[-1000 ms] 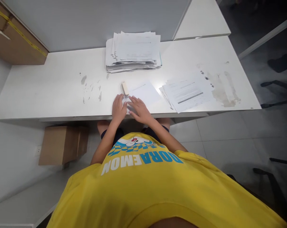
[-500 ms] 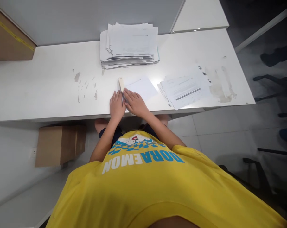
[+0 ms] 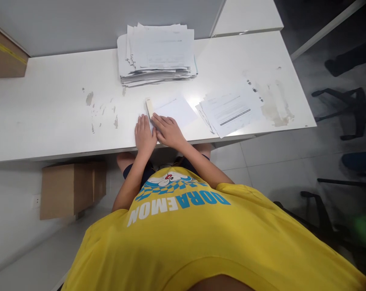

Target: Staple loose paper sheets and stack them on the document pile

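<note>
A white paper sheet (image 3: 177, 111) lies on the desk in front of me, its left part under my hands. At its left edge rests a slim cream-coloured object (image 3: 149, 106), shaped like a stapler. My left hand (image 3: 145, 135) lies flat just below that object, fingers stretched forward and close together. My right hand (image 3: 168, 132) reaches across the sheet from the right. Its fingers are stretched and touch the near end of the cream object, which they partly hide. The two thumbs meet or nearly meet.
Behind the sheet stands a thick paper stack (image 3: 158, 52). Several loose printed sheets (image 3: 231, 113) fan out to the right on the white desk (image 3: 49, 109). One cardboard box (image 3: 7, 52) is at the back left, another box (image 3: 58, 192) under the desk. Chairs (image 3: 349, 105) stand at right.
The whole view has shifted slightly, so the desk and papers appear further left. My hands keep nearly the same pose at the sheet and the cream object.
</note>
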Demonstrator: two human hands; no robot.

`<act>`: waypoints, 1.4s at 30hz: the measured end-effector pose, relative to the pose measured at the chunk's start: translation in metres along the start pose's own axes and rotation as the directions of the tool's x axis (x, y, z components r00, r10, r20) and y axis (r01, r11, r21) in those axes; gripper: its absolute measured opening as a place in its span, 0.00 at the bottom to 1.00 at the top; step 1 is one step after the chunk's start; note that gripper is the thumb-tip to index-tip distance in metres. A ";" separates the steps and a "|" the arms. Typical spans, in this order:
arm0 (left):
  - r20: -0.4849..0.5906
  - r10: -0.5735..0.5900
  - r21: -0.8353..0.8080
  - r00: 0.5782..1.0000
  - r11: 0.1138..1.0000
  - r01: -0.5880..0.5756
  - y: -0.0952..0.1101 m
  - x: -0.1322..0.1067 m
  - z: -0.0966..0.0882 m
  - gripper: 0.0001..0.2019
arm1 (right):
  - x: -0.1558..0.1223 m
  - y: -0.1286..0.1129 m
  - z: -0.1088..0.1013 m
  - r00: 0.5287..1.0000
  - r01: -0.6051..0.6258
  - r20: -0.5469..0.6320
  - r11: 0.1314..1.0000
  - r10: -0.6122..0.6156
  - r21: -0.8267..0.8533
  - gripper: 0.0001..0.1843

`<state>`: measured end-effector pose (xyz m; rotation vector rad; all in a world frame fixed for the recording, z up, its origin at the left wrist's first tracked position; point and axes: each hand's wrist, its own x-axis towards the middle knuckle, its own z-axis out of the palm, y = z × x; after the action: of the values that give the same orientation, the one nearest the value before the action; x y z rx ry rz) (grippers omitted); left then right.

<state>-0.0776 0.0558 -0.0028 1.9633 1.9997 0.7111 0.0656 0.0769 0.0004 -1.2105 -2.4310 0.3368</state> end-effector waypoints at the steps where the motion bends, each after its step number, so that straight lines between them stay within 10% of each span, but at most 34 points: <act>1: -0.005 -0.002 -0.009 1.000 1.000 0.002 0.000 0.000 0.000 0.29 | 0.001 0.000 0.000 1.000 -0.004 0.004 1.000 0.004 0.002 0.32; 14: -0.166 0.195 0.070 0.967 0.980 -0.186 -0.017 -0.010 0.003 0.29 | 0.008 0.001 0.002 0.999 0.019 -0.037 0.999 -0.017 0.049 0.31; 21: -0.024 0.393 0.083 0.919 0.917 -0.390 -0.034 -0.046 0.012 0.22 | 0.007 0.002 -0.001 0.997 0.028 -0.081 0.997 -0.022 0.075 0.34; 25: -0.078 0.387 0.042 0.919 0.922 -0.385 -0.030 -0.071 -0.002 0.16 | -0.029 0.028 -0.023 0.976 -0.089 -0.191 0.991 0.107 0.101 0.36; 30: -0.236 0.522 0.030 0.820 0.847 -0.531 -0.016 -0.074 -0.036 0.12 | -0.114 0.096 -0.050 0.856 -0.440 -0.302 0.898 0.420 0.002 0.35; 36: -0.365 0.311 -0.034 0.877 0.937 -0.347 0.060 0.057 -0.069 0.17 | -0.154 0.129 -0.054 0.808 -0.587 -0.138 0.802 0.573 -0.108 0.37; 42: -0.260 0.152 -0.103 0.954 0.977 -0.184 0.088 0.235 -0.048 0.12 | -0.138 0.108 -0.071 0.809 -0.588 -0.142 0.794 0.571 -0.154 0.32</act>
<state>-0.0396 0.2768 0.1188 2.0737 1.8776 1.1507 0.2488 0.0327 -0.0119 -2.0139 -1.9917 0.2102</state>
